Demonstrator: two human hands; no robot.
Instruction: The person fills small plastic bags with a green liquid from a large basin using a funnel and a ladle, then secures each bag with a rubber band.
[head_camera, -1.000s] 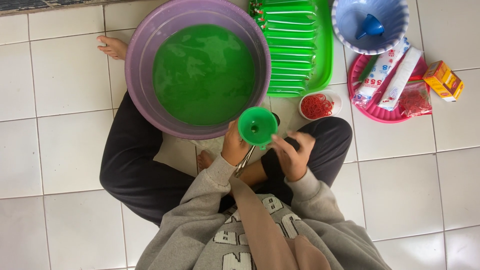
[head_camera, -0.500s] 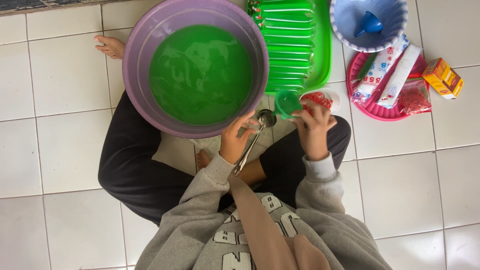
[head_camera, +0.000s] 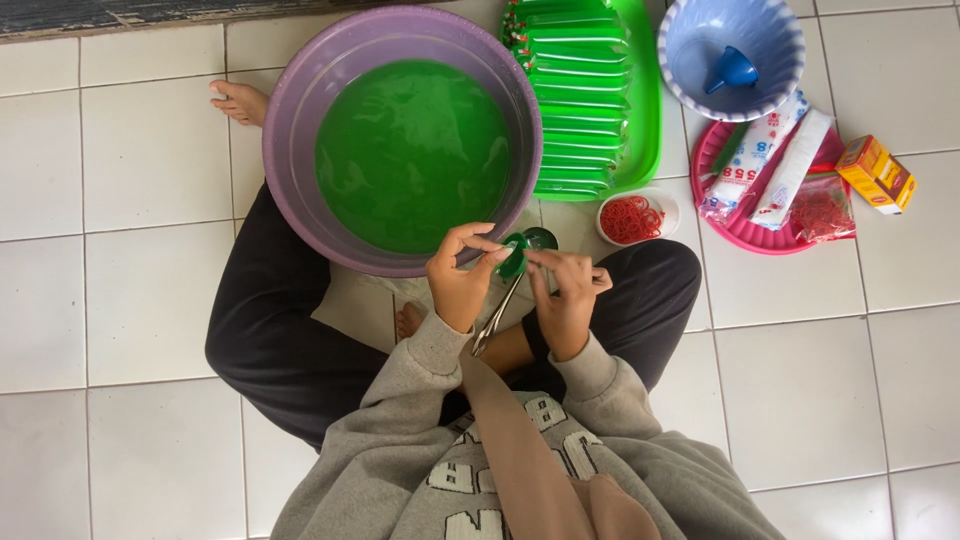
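Observation:
I sit cross-legged on a white tiled floor. My left hand (head_camera: 458, 280) and my right hand (head_camera: 566, 298) meet just in front of a purple basin (head_camera: 285, 150) full of green liquid. Together they pinch a small green pouch (head_camera: 514, 257), possibly a filled plastic bag. A metal ladle (head_camera: 497, 312) hangs slanted under my left hand, its bowl by the pouch; the exact grip on it is unclear. To the right of my hands stands a small white bowl of red rubber bands (head_camera: 665, 205).
A green tray (head_camera: 650, 100) stacked with slim green-filled bags lies behind the rubber-band bowl. Further right are a blue bowl (head_camera: 690, 60) holding a blue funnel (head_camera: 735, 70), a pink plate (head_camera: 760, 240) with packets, and an orange box (head_camera: 875, 172). My bare foot (head_camera: 240, 100) rests left of the basin.
A second ago my hands held a green funnel. My right hand then reached toward the rubber-band bowl and came back. Both hands now pinch the small green pouch.

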